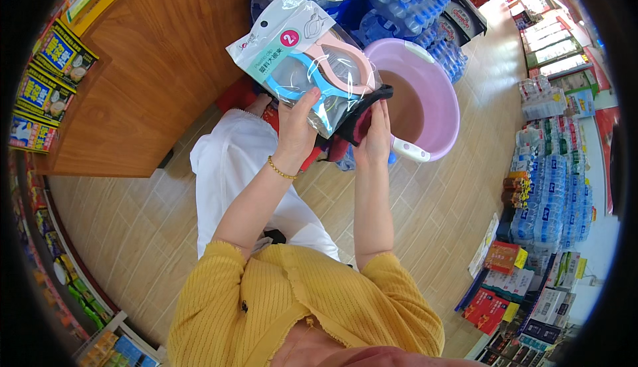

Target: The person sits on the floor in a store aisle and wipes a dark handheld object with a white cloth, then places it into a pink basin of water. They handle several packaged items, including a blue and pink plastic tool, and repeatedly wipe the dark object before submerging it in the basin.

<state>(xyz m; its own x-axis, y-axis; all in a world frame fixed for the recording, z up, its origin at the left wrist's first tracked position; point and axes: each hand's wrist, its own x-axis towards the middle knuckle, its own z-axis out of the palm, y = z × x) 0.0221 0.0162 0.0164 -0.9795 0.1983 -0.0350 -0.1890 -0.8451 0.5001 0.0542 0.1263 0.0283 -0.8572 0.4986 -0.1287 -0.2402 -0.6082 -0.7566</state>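
A clear packet of two large plastic clips (345,61), one pink and one light blue, is gripped in my left hand (298,126), thumb over its front. It is tilted, with its white and green card header up to the left. My right hand (375,134) is closed around a black cloth item with a dark red inside (352,125), just under the packet's lower right corner. The cloth touches or nearly touches the packet. I cannot make out what kind of cloth item it is.
Beyond my right hand stands a pink-purple tub (449,101) with brownish liquid inside. A wooden counter (159,68) curves along the left. Shrink-wrapped water bottles (405,5) stand at the back, more bottle packs (548,194) at the right. Boxes (502,257) sit at the lower right.
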